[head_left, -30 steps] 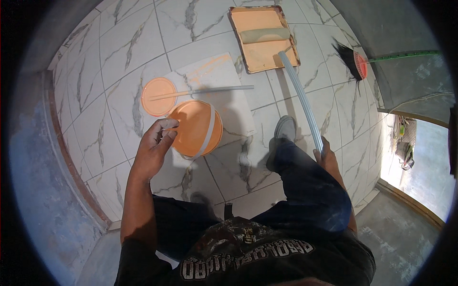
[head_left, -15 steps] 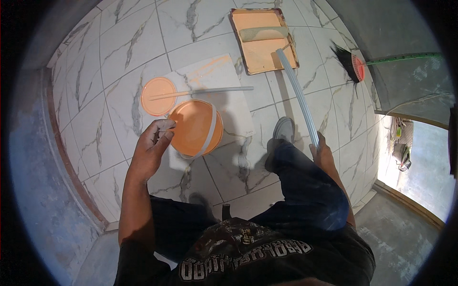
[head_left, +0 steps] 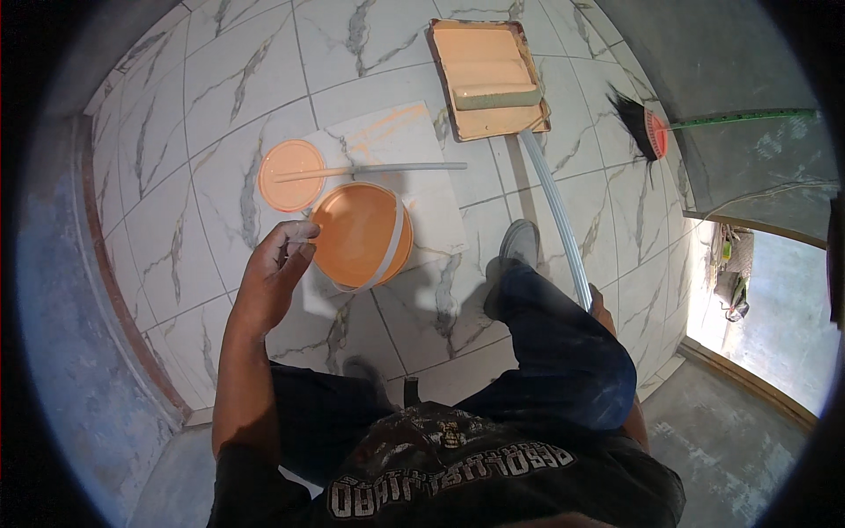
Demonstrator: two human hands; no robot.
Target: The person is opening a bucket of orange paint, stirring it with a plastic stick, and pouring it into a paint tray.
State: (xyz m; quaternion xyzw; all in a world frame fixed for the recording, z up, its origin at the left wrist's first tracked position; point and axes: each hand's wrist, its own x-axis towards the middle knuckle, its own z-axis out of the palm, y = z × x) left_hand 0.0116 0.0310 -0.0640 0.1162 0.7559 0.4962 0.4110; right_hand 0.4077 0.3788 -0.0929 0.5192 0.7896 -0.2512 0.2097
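My right hand (head_left: 602, 310), partly hidden beside my right knee, grips the pale ribbed pole (head_left: 558, 209) of a paint roller (head_left: 497, 97). The roller lies crosswise in the lower half of a paint tray (head_left: 443, 88) coated with peach-orange paint. Over the left rim of a round bucket (head_left: 339, 211), orange inside, hovers my left hand (head_left: 277, 268). Its whitened fingers are loosely curled, the thumb apart, with nothing visible between them. A pale strap handle (head_left: 393, 236) crosses the bucket's right side.
An orange-coated round lid (head_left: 280, 158) lies beyond the bucket, with a grey stick (head_left: 405, 166) across it. Under them is a paint-smeared white sheet (head_left: 440, 194). A black-bristled broom (head_left: 647, 130) rests by the right wall, near a bright doorway (head_left: 779, 299).
The roller has moved down the tray toward me, its painted side now showing. My right hand has drawn back with the pole. My left hand has barely moved.
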